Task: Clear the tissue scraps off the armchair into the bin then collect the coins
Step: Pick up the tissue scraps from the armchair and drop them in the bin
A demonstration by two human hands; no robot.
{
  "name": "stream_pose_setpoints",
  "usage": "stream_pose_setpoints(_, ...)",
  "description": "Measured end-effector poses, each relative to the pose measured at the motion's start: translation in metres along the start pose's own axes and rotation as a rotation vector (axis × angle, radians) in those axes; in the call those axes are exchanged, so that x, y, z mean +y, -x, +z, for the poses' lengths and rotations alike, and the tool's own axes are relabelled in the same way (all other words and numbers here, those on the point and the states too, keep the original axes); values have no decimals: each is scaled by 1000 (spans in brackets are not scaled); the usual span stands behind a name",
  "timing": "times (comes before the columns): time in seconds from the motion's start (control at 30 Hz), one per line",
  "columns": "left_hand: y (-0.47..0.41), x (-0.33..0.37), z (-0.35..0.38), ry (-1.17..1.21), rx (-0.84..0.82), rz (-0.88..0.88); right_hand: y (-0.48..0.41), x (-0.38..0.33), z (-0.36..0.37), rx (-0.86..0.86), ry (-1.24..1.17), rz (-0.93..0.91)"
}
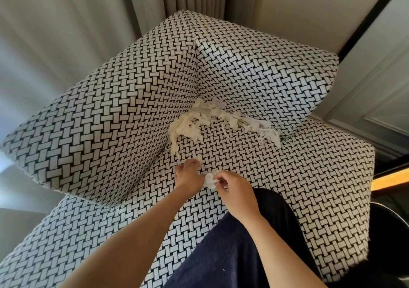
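Armchair (pixel 287 177): tissue scraps (pixel 199 119) heaped at its back seat corner. Left hand (pixel 188 176): fingers (pixel 191 166) curled onto a small scrap (pixel 196 159) nearer the seat front. Right hand (pixel 236 191): white wad (pixel 209 180) pinched. Step judged: scrap gathering; the heap is to be reached next. Coins, bin: not seen.
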State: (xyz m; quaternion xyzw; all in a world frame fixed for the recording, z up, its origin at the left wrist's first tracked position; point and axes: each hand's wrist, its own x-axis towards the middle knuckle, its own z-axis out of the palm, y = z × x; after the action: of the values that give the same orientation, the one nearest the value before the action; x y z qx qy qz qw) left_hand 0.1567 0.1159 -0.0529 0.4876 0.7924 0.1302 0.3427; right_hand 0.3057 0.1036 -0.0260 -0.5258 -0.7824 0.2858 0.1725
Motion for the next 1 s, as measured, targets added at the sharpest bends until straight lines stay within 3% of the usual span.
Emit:
stream_pose_setpoints(0.17,-10,-22,-16,-65,196,48,-1,0,-1,7,-3,-10)
stream_pose_setpoints(0.27,-19,-23,-32,-17,203,-5,-1,0,-1,1,-5,-12)
stream_pose_setpoints(0.43,-38,-6,-51,451,25,-135,-1,0,1,0,-6,5)
stream_pose_setpoints(0.57,-40,-5,-54,745,38,-258,-1,1,1,2,2,16)
stream_pose_setpoints(0.77,-23,-17,-53,697,215,-177,-2,-1,0,-10,11,6)
stream_pose_setpoints(1.0,-8,-16,-64,710,260,-117,-2,-1,-1,-8,-2,13)
